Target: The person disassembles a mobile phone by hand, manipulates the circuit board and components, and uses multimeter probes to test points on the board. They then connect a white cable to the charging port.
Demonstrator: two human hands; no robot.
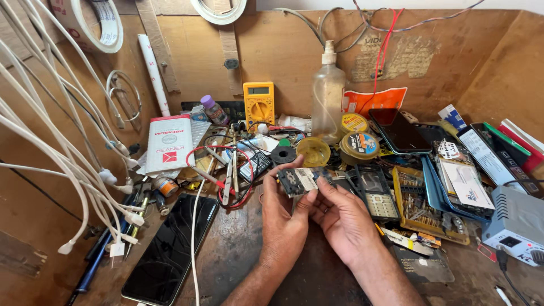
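Dark, opened phone body held above the cluttered wooden table: our left hand clamps its near edge between thumb and fingers, our right hand grips its right side. Black smartphone lies left; yellow multimeter stands behind.

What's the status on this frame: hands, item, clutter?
Both hands on a small circuit board above the bench. Black phone lies left, keypad phone right. Nothing between.

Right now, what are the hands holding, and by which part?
Both hands hold a small dark opened phone body: the left hand pinches its left end, and the right hand has its grip on the right end.
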